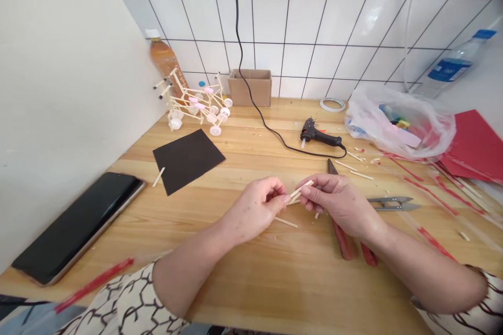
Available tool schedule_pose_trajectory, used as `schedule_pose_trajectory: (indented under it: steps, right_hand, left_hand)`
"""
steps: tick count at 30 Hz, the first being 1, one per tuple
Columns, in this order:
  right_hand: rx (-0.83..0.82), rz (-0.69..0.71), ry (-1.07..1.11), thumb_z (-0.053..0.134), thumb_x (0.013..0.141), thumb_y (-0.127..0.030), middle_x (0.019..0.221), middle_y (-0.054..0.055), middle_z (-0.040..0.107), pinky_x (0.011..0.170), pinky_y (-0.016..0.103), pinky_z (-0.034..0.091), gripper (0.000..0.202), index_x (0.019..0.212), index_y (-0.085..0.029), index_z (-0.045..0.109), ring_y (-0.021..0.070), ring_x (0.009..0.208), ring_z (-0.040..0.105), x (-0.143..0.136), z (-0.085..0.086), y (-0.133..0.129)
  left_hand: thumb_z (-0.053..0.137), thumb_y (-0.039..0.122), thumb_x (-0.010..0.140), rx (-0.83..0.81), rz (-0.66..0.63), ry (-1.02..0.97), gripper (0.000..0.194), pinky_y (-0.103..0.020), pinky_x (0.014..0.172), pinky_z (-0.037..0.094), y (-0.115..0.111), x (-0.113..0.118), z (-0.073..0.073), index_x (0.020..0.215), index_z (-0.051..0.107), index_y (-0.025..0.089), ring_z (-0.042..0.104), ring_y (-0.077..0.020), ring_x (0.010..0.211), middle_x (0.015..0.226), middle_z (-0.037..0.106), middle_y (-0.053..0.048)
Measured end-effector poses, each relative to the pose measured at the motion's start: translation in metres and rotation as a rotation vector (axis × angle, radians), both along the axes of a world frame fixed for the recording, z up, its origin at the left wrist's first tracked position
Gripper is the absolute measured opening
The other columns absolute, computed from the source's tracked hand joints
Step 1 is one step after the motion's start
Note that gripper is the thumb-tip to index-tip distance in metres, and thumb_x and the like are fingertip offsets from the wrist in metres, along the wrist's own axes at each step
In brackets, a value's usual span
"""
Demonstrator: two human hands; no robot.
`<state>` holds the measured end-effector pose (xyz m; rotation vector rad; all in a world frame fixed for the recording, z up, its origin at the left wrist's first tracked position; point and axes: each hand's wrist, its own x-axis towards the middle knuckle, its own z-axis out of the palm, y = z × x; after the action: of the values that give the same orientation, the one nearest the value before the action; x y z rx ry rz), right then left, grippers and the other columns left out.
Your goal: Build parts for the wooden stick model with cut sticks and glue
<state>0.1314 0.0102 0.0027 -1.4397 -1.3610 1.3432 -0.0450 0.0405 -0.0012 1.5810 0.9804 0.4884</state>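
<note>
Short pale wooden sticks are pinched between my two hands over the middle of the table. My left hand grips their left ends with thumb and forefinger. From the other side, the thumb and fingers of my right hand close on the same sticks. How many there are is partly hidden by the fingers. A loose stick lies on the wood just below the left fingers. Under my right hand are pliers with red handles, partly covered by the hand and wrist.
Thread snips lie right of my right hand. Beyond stand a black glue gun with its cord, a tape roll and a plastic bag. At left are black card, a phone and wheeled stick models.
</note>
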Motion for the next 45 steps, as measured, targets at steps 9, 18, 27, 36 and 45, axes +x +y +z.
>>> schedule_pose_trajectory:
  steps: [9,18,27,36,45]
  right_hand:
    - [-0.007,-0.014,0.022,0.062,0.074,-0.042,0.060,0.000,0.059,0.049,0.022,0.039,0.026,0.074,-0.016,0.067,0.0092,0.052,0.049,0.001,0.000,0.000]
    - [-0.020,-0.018,0.031,0.062,0.074,-0.040,0.062,0.001,0.061,0.049,0.022,0.039,0.025,0.073,-0.016,0.066,0.0092,0.053,0.051,0.000,0.002,-0.002]
    - [0.494,0.160,-0.617,0.049,0.084,-0.023,0.076,0.004,0.061,0.062,0.027,0.043,0.018,0.087,-0.019,0.066,0.0151,0.067,0.053,0.002,0.007,-0.006]
    - [0.825,0.482,-1.284,0.049,0.077,-0.003,0.067,0.007,0.056,0.063,0.033,0.034,0.020,0.064,-0.015,0.058,0.0189,0.066,0.045,-0.014,0.013,-0.020]
    - [0.307,0.159,-0.810,0.045,0.083,-0.027,0.061,0.002,0.060,0.052,0.026,0.038,0.021,0.068,-0.018,0.057,0.0146,0.054,0.052,0.011,0.004,0.010]
  left_hand:
    - [0.053,0.028,0.078,-0.085,-0.018,-0.049,0.015,-0.020,0.052,0.039,0.001,0.000,0.002,0.072,0.058,0.015,0.047,-0.0079,0.054,0.059,0.051,0.003]
    - [0.047,0.033,0.082,0.016,-0.096,0.034,0.026,-0.020,0.046,0.027,-0.001,-0.002,0.003,0.067,0.059,0.015,0.038,-0.0076,0.049,0.053,0.043,0.004]
    - [0.042,0.017,0.082,0.505,-0.127,0.303,0.025,-0.023,0.056,0.038,-0.003,-0.003,0.004,0.066,0.061,0.014,0.051,-0.0128,0.062,0.065,0.056,-0.002]
    - [0.039,0.000,0.071,1.249,-0.336,0.522,0.021,-0.031,0.058,0.044,-0.018,-0.004,-0.001,0.069,0.055,0.013,0.049,-0.0182,0.065,0.068,0.052,-0.006]
    - [0.050,0.009,0.081,1.545,0.188,0.142,0.028,-0.046,0.093,0.043,-0.017,-0.008,0.013,0.109,0.051,0.015,0.041,-0.0265,0.120,0.118,0.050,-0.013]
